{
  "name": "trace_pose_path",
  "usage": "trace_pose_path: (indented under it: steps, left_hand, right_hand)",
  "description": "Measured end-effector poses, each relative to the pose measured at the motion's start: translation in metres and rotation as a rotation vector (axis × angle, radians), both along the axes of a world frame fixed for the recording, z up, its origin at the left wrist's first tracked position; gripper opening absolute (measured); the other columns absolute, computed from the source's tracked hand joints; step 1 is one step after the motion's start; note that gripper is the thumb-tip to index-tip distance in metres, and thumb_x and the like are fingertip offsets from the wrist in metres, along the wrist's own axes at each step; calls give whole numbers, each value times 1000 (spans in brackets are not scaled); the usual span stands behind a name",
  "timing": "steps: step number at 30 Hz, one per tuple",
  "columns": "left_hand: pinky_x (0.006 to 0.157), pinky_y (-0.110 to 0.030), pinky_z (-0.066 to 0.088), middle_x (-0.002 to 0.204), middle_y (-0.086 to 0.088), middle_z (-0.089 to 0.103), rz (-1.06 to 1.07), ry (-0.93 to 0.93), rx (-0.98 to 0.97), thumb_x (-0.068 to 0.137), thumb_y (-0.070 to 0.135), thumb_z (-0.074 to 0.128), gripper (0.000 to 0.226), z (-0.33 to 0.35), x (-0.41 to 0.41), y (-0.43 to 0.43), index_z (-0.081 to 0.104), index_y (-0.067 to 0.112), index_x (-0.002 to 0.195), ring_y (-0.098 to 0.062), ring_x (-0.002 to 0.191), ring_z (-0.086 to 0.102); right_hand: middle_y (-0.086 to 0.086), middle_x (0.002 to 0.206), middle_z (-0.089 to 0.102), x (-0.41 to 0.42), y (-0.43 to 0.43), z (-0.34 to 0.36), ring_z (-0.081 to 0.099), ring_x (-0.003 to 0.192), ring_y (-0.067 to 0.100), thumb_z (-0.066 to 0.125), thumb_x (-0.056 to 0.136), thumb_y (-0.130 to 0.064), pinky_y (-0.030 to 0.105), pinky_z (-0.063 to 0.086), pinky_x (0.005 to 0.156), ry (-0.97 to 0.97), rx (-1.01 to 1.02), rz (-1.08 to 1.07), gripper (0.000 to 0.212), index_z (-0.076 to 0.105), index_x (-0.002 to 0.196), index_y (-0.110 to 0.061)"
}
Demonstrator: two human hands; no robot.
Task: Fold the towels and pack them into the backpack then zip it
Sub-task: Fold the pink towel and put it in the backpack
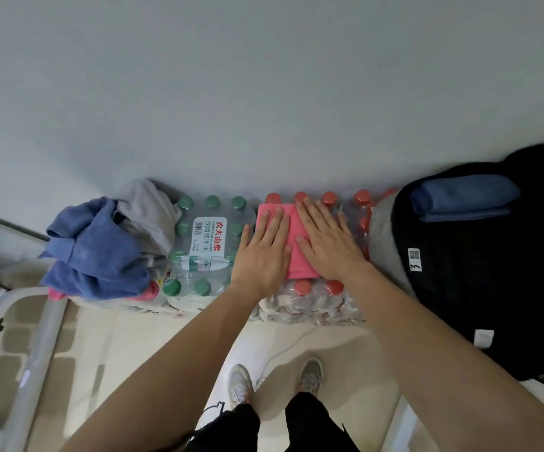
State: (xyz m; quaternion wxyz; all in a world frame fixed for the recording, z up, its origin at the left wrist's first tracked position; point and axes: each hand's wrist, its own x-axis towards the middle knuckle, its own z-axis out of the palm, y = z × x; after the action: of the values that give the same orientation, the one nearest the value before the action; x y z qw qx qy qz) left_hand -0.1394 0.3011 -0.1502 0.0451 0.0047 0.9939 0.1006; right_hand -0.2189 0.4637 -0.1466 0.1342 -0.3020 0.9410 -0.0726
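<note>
Both hands, the left hand and right hand, are pressing flat, fingers straight, on the folded pink towel lying atop red-capped bottle packs, where even, outward smoothing would likely sharpen creases before packing it into the black backpack.

Your pink towel is soft, matt cloth with a fine nap; the blue towel and grey towel look the same. The bottles are clear, glossy plastic under crinkled, shiny wrap. Your backpack is matt black fabric. The floor looks smooth and glossy, the wall matt.
</note>
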Motion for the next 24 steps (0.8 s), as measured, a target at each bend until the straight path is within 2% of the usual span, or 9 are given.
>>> trace_pose_path:
  steps: [2,5,8,11,14,17,20,22,24]
  left_hand:
    - [119,-47,-3,165,4,-3,2,11,16,104,41,14,59,-4,0,-1,3,20,158,-18,151,-11]
    - [120,-46,0,165,4,-2,-23,1,46,103,43,12,60,-5,-3,-6,4,19,158,-17,151,-10]
    - [120,-43,8,165,4,3,-61,-21,185,104,43,24,60,2,-5,-13,10,19,158,-16,152,-4]
    - [114,-42,34,162,1,24,80,10,397,101,26,38,51,12,-6,-20,32,20,152,-21,147,25]
    - [90,-47,51,146,-10,43,287,78,295,91,7,42,47,19,-7,-16,44,11,138,-35,119,53]
    - [79,-48,51,123,-16,53,378,-30,267,94,8,39,35,25,-11,-8,38,9,129,-37,100,60]
    - [81,-45,47,115,-21,59,491,-137,393,94,14,42,33,37,-17,-11,40,5,125,-40,101,60]
    - [80,-38,47,113,-18,63,520,-222,459,91,20,52,38,46,-20,-19,47,5,125,-35,103,61]
    - [73,-31,47,101,-8,68,500,-260,517,86,27,60,31,57,-21,-24,60,12,113,-27,95,63]
  right_hand:
    - [-4,166,-10,-1,-2,-2,-8,152,16,1,89,-55,53,2,122,-28,8,-2,77,-7,158,-23]
    - [-2,166,-10,-2,-5,1,-8,152,17,-1,88,-56,54,3,122,-36,68,1,78,-8,157,-21]
    - [3,166,3,-11,-10,18,6,152,24,24,96,-53,54,7,121,-25,122,49,74,5,158,-17]
    - [9,148,38,-30,-22,39,40,133,31,46,94,-45,48,32,112,39,81,89,56,39,141,-15]
    - [11,131,48,-40,-36,50,53,117,32,51,93,-45,48,45,98,-7,94,91,48,45,130,-15]
    - [12,132,49,-40,-41,52,55,115,33,54,92,-49,47,46,96,-66,131,50,57,43,135,-14]
    - [10,121,61,-40,-39,57,60,105,32,61,84,-50,41,50,83,-132,121,-14,60,46,129,-14]
    - [5,108,66,-39,-35,61,60,97,30,66,74,-51,37,51,72,-175,114,-31,61,48,122,-18]
    - [-1,96,66,-37,-28,68,61,92,26,69,68,-49,35,51,68,-248,93,-53,53,55,111,-22]
